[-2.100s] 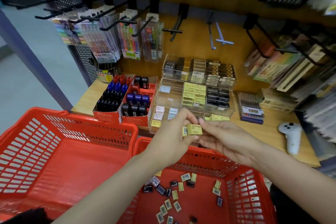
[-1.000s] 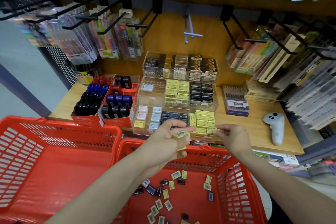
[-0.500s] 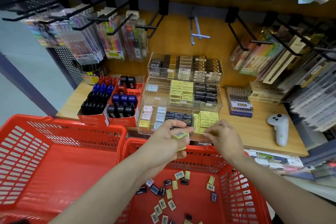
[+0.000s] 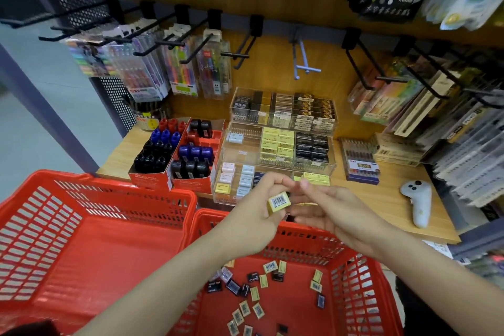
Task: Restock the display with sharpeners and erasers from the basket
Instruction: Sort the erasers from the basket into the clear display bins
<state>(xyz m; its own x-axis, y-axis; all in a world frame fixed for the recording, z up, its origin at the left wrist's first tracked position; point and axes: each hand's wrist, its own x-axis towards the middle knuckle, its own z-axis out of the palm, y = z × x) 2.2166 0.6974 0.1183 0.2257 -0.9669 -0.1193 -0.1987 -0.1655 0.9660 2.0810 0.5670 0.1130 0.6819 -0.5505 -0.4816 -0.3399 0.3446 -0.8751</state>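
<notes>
Yellow and barcoded, a small eraser sits pinched in the left hand, thumb below and curled fingers above, held over the far rim of the red basket on the right. The right hand is just beside it at 3 o'clock, fingers loosely bent toward the eraser; whether they touch it cannot be told, and it grasps nothing visible. Loose yellow and black erasers lie scattered on the basket floor at 6 o'clock from the hands. The clear tiered display stands at 12 o'clock on the wooden shelf, its front row partly hidden by the hands. A second red basket sits at 9 o'clock, and a white controller lies at 3 o'clock.
</notes>
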